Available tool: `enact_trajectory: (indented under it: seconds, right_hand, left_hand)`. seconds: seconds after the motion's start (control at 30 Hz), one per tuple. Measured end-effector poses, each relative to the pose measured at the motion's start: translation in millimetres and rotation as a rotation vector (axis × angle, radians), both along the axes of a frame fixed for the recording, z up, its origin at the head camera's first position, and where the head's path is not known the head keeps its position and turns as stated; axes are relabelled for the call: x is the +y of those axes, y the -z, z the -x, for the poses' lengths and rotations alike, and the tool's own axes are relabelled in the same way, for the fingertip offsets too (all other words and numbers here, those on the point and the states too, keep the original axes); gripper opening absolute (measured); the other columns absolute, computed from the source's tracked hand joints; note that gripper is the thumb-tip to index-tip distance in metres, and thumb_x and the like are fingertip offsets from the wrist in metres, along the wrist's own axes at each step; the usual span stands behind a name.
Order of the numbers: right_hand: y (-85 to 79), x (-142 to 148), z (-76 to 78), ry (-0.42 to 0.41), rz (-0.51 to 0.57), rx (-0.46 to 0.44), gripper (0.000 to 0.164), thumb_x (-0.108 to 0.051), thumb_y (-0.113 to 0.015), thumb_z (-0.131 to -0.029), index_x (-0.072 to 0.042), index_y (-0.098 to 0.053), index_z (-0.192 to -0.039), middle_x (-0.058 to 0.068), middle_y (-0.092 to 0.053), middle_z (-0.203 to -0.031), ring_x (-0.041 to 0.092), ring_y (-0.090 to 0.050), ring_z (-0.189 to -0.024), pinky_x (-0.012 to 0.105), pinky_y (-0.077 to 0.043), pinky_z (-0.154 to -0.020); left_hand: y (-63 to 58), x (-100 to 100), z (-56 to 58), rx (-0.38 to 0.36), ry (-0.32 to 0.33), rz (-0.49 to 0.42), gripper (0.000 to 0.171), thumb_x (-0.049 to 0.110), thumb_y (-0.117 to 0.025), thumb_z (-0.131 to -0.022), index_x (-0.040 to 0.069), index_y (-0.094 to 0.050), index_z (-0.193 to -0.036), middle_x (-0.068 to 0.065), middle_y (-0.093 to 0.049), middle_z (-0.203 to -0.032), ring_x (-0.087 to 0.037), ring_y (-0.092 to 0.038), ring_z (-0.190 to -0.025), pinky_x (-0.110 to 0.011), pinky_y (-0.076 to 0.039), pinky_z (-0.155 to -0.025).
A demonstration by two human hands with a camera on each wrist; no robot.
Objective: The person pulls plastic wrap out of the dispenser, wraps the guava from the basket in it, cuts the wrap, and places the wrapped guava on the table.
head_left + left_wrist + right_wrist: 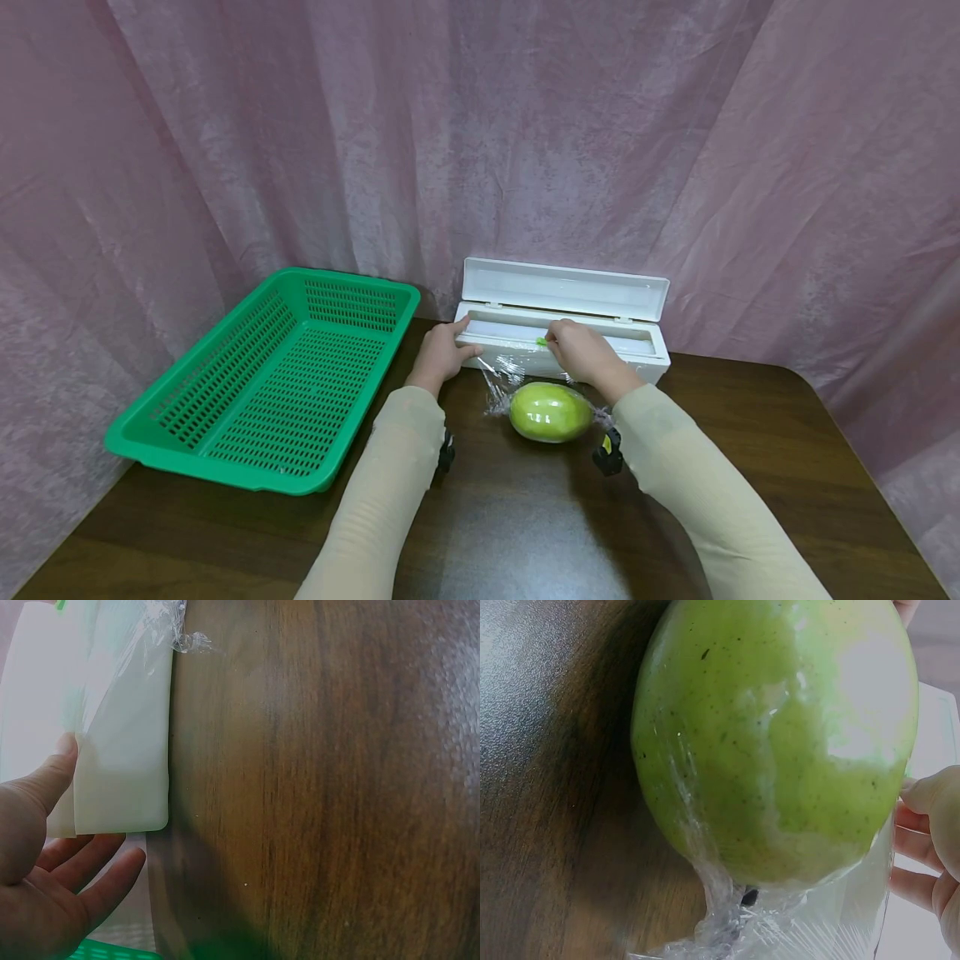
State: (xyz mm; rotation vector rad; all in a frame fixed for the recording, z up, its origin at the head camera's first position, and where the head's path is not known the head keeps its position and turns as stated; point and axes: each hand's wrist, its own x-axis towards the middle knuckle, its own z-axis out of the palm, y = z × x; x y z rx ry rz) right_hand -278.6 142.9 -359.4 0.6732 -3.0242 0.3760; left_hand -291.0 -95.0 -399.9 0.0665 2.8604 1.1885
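Note:
A white cling film dispenser [654,354] sits on the table with its lid [566,289] raised at the back. My left hand [438,357] grips its left end, thumb on the near top edge and fingers around the end in the left wrist view. With fingertips and thumb, my right hand [585,348] pinches the small green slide cutter [541,341] near the middle of the dispenser's front edge. Just in front lies an oval green fruit [551,412], speckled and wrapped in cling film [735,922] that is bunched at both ends. Loose film [504,385] stretches between fruit and dispenser.
A green plastic basket [270,396] with slotted sides stands on the left of the brown wooden table [495,533]. Pink curtains [480,150] hang right behind the dispenser and along both sides.

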Motion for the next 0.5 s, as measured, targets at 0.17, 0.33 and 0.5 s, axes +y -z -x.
enact_trajectory:
  seconds: [0.17,0.33,0.5]
  right_hand:
    - [0.5,0.9,0.5,0.003,-0.001,0.0,0.018,-0.015,-0.053,-0.096,-0.002,-0.061,-0.105,0.01,-0.062,-0.098,0.022,-0.059,-0.085,0.039,-0.052,-0.08]
    - [0.6,1.6,0.6,0.001,0.0,0.003,0.017,-0.016,-0.053,-0.096,-0.003,-0.061,-0.103,0.009,-0.061,-0.096,0.021,-0.057,-0.082,0.038,-0.052,-0.079]
    - [0.7,2.2,0.5,0.0,-0.003,0.01,0.015,-0.016,-0.053,-0.096,-0.004,-0.061,-0.1,0.008,-0.06,-0.092,0.02,-0.056,-0.079,0.037,-0.052,-0.076]
  left_hand:
    - [0.1,0.1,-0.1,-0.001,0.0,-0.002,0.068,0.031,-0.069,-0.086,0.024,-0.037,-0.145,-0.004,-0.038,-0.15,-0.026,-0.032,-0.14,-0.042,-0.037,-0.108]
    - [-0.1,0.4,0.5,0.003,-0.008,0.0,0.068,0.031,-0.069,-0.085,0.024,-0.038,-0.145,-0.004,-0.038,-0.15,-0.026,-0.032,-0.14,-0.042,-0.035,-0.11]
    - [-0.6,0.4,0.5,0.008,-0.009,0.005,0.069,0.032,-0.07,-0.085,0.023,-0.038,-0.145,-0.005,-0.038,-0.15,-0.026,-0.032,-0.14,-0.041,-0.034,-0.11]
